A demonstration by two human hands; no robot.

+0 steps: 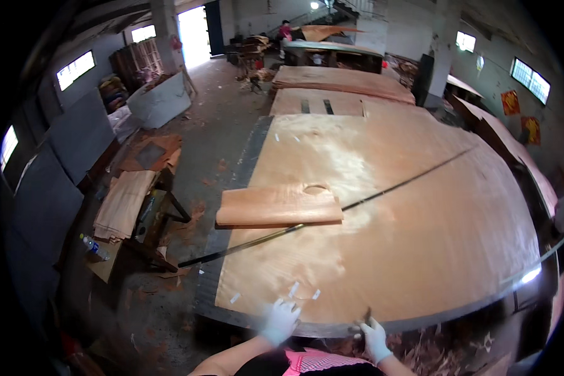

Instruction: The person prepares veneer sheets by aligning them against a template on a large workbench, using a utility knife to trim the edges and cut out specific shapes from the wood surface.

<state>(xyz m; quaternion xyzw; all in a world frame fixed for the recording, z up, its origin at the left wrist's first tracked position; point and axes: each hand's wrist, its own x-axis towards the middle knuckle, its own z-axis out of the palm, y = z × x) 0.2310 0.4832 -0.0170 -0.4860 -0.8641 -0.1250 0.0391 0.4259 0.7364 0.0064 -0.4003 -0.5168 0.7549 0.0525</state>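
Note:
Both my hands wear white gloves. My left hand rests at the near edge of a large pale wood veneer sheet, fingers spread and lying on it. Just beyond the fingers are short white tape strips. My right hand is at the table's near edge, closed around a small dark thin tool whose tip points away from me; its exact kind is too small to make out. Further off, a folded piece of veneer lies on the sheet, touching a long dark rod that crosses the sheet diagonally.
Veneer scraps lie below the table's near edge. To the left stands a low bench with stacked veneer and a plastic bottle. Another veneer stack is beyond the sheet. A person stands far back.

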